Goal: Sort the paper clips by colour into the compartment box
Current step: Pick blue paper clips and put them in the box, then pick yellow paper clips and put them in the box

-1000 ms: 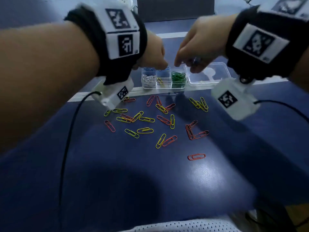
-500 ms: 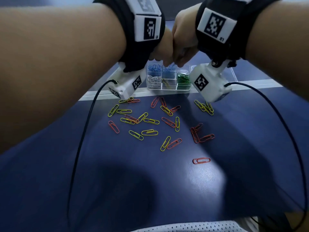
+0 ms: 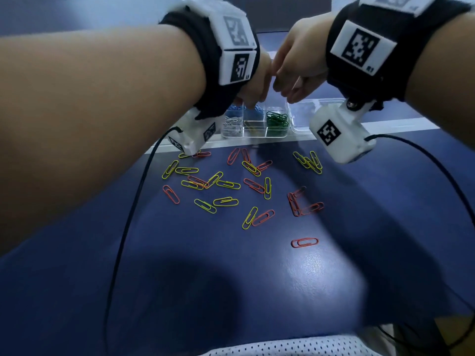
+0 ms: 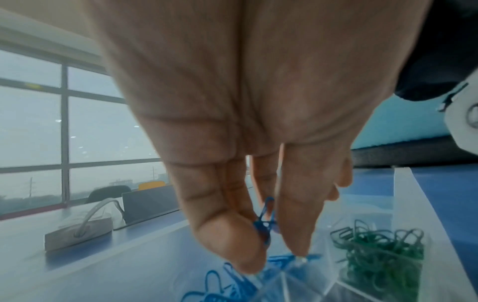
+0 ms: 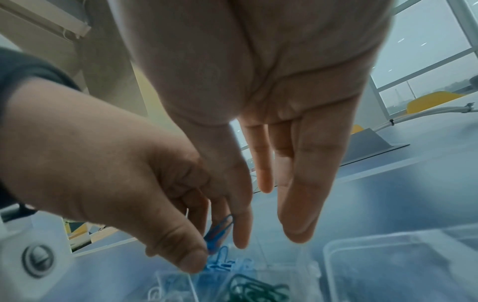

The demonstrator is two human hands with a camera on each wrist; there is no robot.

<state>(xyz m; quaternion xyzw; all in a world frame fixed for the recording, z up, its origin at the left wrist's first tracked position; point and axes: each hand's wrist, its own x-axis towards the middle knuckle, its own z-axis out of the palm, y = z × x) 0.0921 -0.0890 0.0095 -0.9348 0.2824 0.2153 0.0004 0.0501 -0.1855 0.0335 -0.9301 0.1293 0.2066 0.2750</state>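
A clear compartment box (image 3: 257, 136) stands at the table's far edge. It holds white clips (image 3: 232, 125), blue clips (image 3: 254, 111), green clips (image 3: 277, 119) and a yellow one (image 3: 253, 128). My left hand (image 3: 246, 102) hangs just above the blue compartment and pinches a few blue paper clips (image 4: 264, 220) between thumb and fingers. My right hand (image 3: 290, 98) is close beside it with straight fingers (image 5: 297, 204) and nothing in it. Several yellow clips (image 3: 226, 201) and orange clips (image 3: 263, 217) lie loose on the blue table (image 3: 231, 278).
One orange clip (image 3: 304, 242) lies apart, nearer to me. A clear empty tray (image 3: 303, 116) sits right of the box. Black cables (image 3: 123, 240) run from both wrist cameras across the table. A white strip (image 3: 398, 127) edges the table behind the clips.
The hands, apart over the box a second ago, have come together above the blue compartment. The right hand's fingers were curled and are now straight.
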